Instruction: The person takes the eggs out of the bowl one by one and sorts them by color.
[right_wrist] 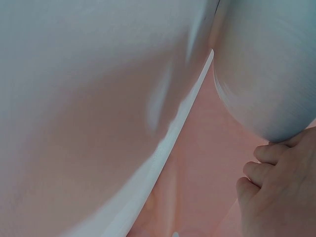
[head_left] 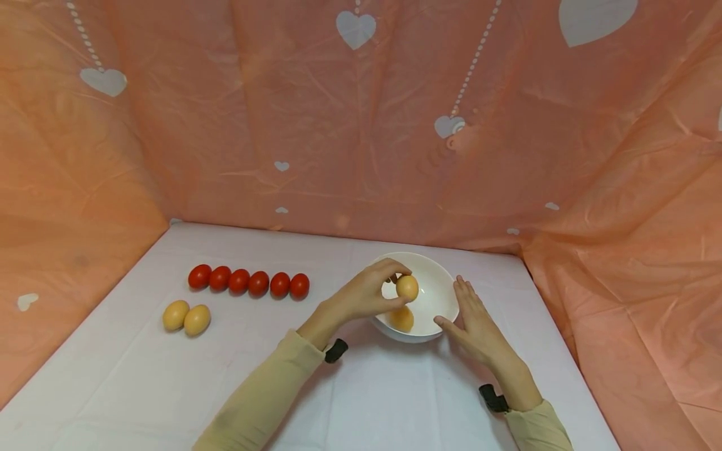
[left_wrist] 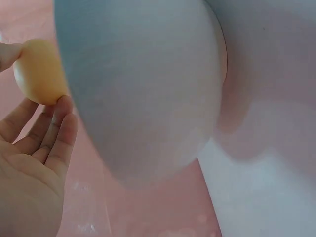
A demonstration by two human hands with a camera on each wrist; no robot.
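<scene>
My left hand (head_left: 369, 294) pinches a yellow egg (head_left: 407, 288) between thumb and fingers, over the left part of a white bowl (head_left: 442, 300). In the left wrist view the egg (left_wrist: 40, 71) shows beside the outer wall of the bowl (left_wrist: 143, 89). Another yellow egg (head_left: 402, 319) lies inside the bowl, low on its left side. With fingers fairly straight, my right hand (head_left: 476, 326) rests against the bowl's right side. The right wrist view shows that hand (right_wrist: 284, 177) touching the bowl's rim (right_wrist: 279, 139).
Six or so, that is several, red eggs (head_left: 258, 284) stand in a row left of the bowl. Two yellow eggs (head_left: 187, 317) lie together nearer the left edge. A white cloth (head_left: 141, 388) covers the table, and an orange curtain with hearts (head_left: 316, 125) surrounds it.
</scene>
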